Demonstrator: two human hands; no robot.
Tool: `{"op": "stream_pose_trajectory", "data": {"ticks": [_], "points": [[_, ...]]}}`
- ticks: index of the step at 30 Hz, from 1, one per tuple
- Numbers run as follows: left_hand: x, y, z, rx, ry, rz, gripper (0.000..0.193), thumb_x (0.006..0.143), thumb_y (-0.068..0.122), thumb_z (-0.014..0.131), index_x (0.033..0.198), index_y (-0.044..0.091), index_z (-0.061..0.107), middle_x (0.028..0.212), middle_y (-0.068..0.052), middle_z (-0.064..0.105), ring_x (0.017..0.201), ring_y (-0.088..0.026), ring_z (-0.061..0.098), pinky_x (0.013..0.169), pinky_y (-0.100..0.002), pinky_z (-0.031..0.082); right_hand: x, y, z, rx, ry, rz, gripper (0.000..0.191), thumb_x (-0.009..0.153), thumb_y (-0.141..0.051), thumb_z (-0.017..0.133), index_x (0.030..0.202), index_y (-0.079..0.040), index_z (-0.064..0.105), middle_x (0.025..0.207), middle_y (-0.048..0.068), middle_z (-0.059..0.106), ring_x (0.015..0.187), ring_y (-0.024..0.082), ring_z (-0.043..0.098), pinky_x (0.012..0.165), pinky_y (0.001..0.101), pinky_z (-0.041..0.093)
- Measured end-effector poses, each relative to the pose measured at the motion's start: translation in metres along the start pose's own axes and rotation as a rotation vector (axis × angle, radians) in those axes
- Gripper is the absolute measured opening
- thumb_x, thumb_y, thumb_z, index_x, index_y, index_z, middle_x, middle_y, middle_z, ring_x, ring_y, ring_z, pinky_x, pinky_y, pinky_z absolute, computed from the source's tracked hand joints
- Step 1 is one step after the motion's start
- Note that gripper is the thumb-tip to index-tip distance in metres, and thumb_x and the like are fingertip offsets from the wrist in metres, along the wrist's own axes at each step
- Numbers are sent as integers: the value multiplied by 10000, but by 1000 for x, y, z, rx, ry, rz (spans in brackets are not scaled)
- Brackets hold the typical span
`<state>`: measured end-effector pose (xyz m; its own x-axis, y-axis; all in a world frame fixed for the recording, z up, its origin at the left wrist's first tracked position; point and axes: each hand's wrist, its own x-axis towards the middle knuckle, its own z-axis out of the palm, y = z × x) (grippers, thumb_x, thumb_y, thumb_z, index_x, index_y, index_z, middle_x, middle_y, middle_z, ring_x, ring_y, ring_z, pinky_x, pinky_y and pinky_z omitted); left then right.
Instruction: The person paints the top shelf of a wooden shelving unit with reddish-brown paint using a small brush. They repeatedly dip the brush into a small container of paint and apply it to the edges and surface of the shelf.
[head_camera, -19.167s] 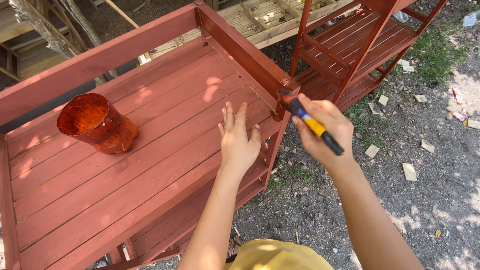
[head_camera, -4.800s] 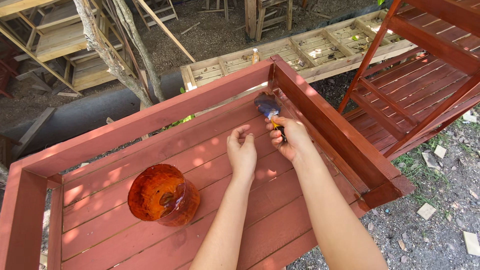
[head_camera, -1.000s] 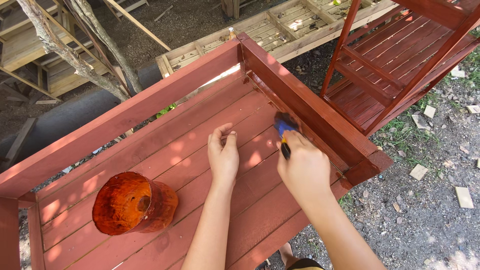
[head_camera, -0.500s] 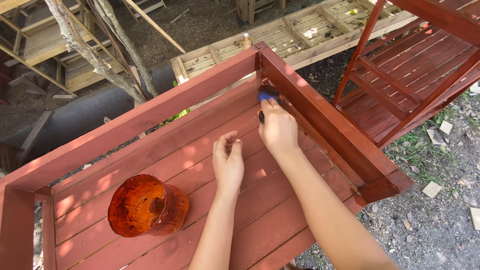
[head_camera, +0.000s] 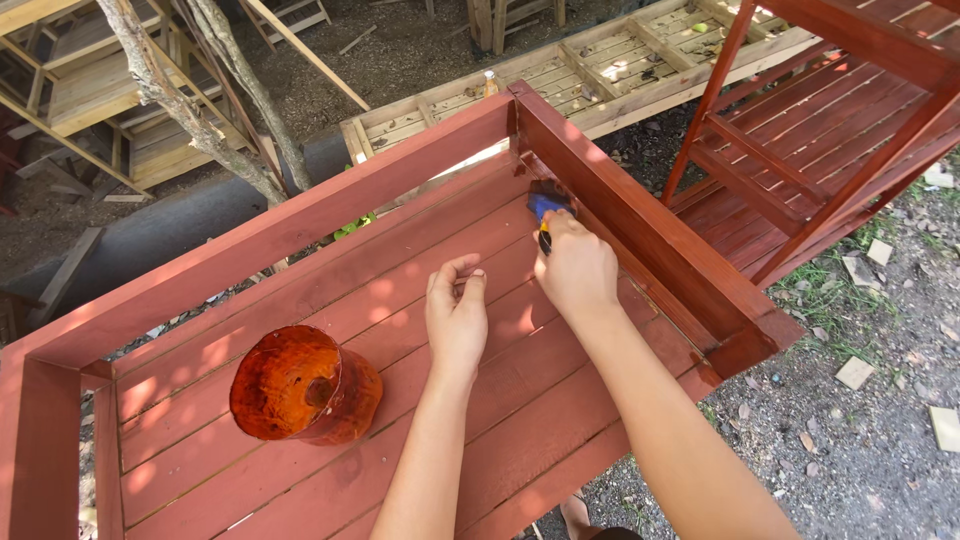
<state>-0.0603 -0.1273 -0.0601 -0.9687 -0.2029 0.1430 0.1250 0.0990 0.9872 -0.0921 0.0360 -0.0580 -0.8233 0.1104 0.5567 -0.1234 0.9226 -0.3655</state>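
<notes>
Container: paint-stained plastic tub (head_camera: 305, 385), near left, holding reddish stain.
Right hand (head_camera: 575, 270): fingers gripping paintbrush (head_camera: 545, 208) at far rail.
Left hand (head_camera: 456, 315): fingers loosely curled, resting on red slatted bench (head_camera: 350, 300).
Surroundings: dirt yard.

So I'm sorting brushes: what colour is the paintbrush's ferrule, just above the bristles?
Blue, on the paintbrush in the right hand; head view.

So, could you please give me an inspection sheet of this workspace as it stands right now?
Surface: red-painted slatted wooden frame, sunlit in patches.
Job's things: paintbrush at the inner side rail; paint-stained container on the slats.
Clutter: wood scraps on the ground.
Hands: right hand grips the paintbrush; left hand rests on the slats, holding nothing.
Cables: nothing seen.
Surroundings: red shelving unit, unpainted wooden frames, tree trunk, bare earth.
</notes>
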Motion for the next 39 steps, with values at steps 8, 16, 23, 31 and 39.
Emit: {"op": "stream_pose_trajectory", "data": {"ticks": [8, 16, 23, 31, 39], "points": [[-44, 11, 4, 23, -78, 12, 208, 954, 132, 626, 1125, 53, 714, 1125, -56, 616, 978, -150, 631, 883, -300, 531, -97, 0, -87, 29, 150, 76, 268, 900, -186, 733, 1114, -25, 723, 1164, 168, 745, 903, 352, 737, 746, 437, 598], [-106, 18, 15, 342, -176, 209, 281, 906, 180, 660, 1160, 67, 701, 1208, -135, 615, 1117, -302, 629, 958, -408, 506, -183, 3, -154, -52, 211, 157, 270, 928, -171, 733, 1152, -21, 725, 1142, 185, 746, 979, 361, 735, 829, 432, 594], [-159, 8, 26, 620, -218, 477, 465, 874, 164, 632, 1320, 42, 582, 1467, -186, 479, 1419, -398, 383, 1142, -669, 210, -204, -6, -148, -62, 274, 103, 287, 934, -201, 735, 1148, -10, 727, 1191, 258, 724, 993, 384, 723, 828, 431, 601], [-156, 2, 32, 711, -259, 385, 570, 902, 142, 574, 1450, 34, 459, 1590, -177, 347, 1530, -397, 202, 1124, -786, 50, -157, 12, -94, -54, 150, -25, 328, 886, -184, 747, 1144, 15, 713, 1189, 262, 714, 918, 373, 742, 774, 436, 605], [-160, 0, 43, 786, -241, 362, 572, 914, 152, 559, 1461, 32, 444, 1605, -176, 323, 1538, -384, 181, 1135, -778, 57, -158, 21, -112, -79, 93, -56, 337, 869, -138, 713, 1166, 20, 704, 1218, 244, 710, 946, 363, 746, 812, 421, 608]]}}
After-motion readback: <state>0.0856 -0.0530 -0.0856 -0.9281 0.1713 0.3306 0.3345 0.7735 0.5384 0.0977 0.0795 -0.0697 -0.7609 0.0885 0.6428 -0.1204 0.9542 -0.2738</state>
